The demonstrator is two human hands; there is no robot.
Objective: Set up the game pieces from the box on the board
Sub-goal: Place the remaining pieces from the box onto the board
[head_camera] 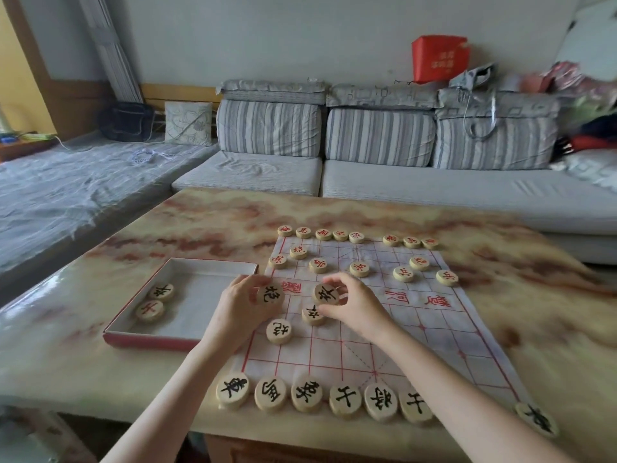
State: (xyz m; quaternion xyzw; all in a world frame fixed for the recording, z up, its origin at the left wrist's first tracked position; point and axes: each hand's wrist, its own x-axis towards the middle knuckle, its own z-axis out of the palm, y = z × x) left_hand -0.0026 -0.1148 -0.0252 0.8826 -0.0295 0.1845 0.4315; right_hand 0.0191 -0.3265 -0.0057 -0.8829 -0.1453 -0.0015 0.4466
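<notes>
A white cloth board (417, 339) with a red grid lies on the marbled table. Red-lettered wooden discs (323, 234) line its far edge and second rows. Black-lettered discs (306, 393) line the near edge. My left hand (242, 307) pinches a black-lettered disc (270, 294) above the board's left side. My right hand (354, 304) pinches another black disc (326, 294). Just below it a black disc (313, 315) rests on the board, and one more (279, 330) lies to its lower left. The shallow red-rimmed box (187, 272) at left holds two discs (154, 301).
The table's near edge (133, 416) runs just under the black row. A grey sofa (384, 182) with striped cushions stands behind the table, with a red bag (440, 57) and piled clothes (587, 121) on top. A covered bed (83, 182) lies at left.
</notes>
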